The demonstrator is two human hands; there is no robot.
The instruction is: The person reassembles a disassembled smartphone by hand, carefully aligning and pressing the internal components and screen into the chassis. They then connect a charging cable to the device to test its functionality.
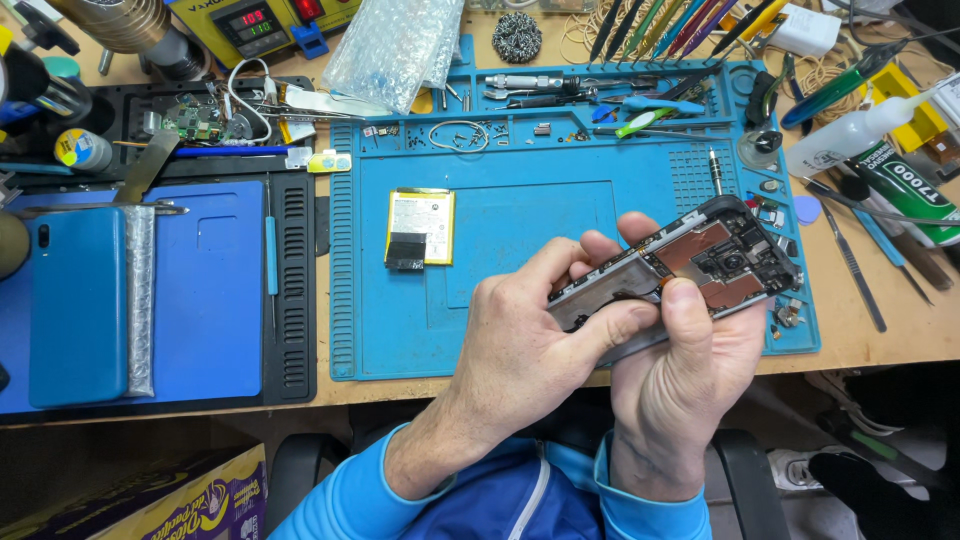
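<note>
Both my hands hold an opened smartphone (715,258) with its back cover off, circuit boards and camera module showing, tilted above the blue repair mat (400,320). My left hand (520,340) grips the phone's lower end, thumb lying along its edge. My right hand (680,370) holds it from underneath, thumb pressed on the middle of the board. A yellow phone battery (420,227) with a black tab lies flat on the mat, left of the hands.
Tweezers, screwdrivers and small screws (600,100) fill the mat's top trays. A blue phone (75,305) lies on a second pad at far left. Glue bottles (860,130) stand right; bubble wrap (395,45) and a power supply (255,25) sit at the back.
</note>
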